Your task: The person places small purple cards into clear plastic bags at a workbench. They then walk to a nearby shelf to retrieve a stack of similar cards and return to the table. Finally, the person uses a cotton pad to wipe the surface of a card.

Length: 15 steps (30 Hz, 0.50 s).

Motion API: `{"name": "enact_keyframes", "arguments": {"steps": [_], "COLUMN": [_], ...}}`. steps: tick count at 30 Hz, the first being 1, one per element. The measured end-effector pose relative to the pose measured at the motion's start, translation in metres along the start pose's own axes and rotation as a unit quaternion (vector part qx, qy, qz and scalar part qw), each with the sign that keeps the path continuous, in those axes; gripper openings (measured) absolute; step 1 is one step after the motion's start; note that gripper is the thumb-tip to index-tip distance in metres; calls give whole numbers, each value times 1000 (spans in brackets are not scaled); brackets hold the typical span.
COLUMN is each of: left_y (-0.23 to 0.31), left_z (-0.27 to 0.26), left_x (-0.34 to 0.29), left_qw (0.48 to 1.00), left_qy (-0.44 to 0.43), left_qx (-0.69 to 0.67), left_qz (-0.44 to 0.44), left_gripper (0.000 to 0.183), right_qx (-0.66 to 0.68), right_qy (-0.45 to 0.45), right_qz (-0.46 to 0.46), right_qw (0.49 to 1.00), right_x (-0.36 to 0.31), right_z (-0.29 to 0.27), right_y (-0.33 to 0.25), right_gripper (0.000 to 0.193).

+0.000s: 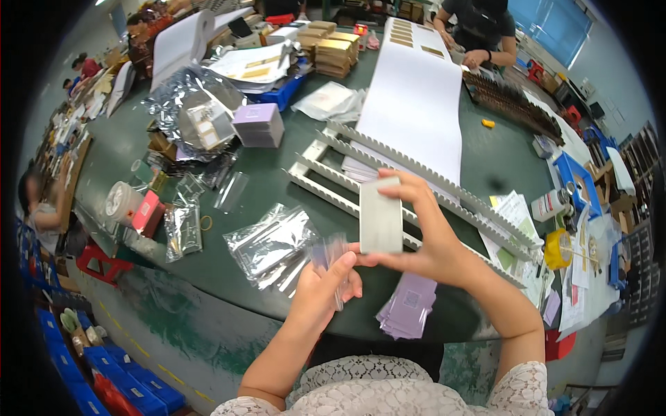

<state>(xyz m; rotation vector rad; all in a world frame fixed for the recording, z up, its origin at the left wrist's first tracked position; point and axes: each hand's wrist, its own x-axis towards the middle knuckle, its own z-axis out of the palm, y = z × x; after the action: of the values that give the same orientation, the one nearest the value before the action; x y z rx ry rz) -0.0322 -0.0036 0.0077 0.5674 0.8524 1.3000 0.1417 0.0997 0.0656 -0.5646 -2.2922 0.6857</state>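
Note:
My right hand grips a pale grey, card-sized rectangular plate by its edges, upright above the table's near side. Close on its left, my left hand is closed around several clear plastic sleeves, its thumb by the plate's lower left corner. A loose pile of clear plastic sleeves lies left of that hand. Below my right hand, light purple cards lie in a fanned heap near the table's edge. Behind the plate stretches a slotted white rack with toothed rails.
A stack of purple-topped cards stands far left of the rack, beside crumpled plastic wrap. White paper runs toward a co-worker across the table. At right are a white bottle and yellow tape roll.

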Motion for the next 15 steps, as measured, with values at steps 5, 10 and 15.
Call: {"name": "enact_keyframes", "arguments": {"steps": [5,10,15], "left_y": [-10,-13,-21], "left_z": [20,33,43], "left_x": [2,1,0], "left_qw": [996,992,989], "left_qy": [8,16,25], "left_qx": [85,126,147], "left_qz": [-12,-8,-24], "left_gripper": [27,23,25], "right_qx": [-6,9,-44], "right_qy": [2,52,84], "right_qz": [57,157,158], "right_qw": [998,986,983], "right_x": [-52,-91,-107], "right_z": [-11,-22,-29], "right_y": [-9,-2,-7], "right_gripper": [84,85,76]}}
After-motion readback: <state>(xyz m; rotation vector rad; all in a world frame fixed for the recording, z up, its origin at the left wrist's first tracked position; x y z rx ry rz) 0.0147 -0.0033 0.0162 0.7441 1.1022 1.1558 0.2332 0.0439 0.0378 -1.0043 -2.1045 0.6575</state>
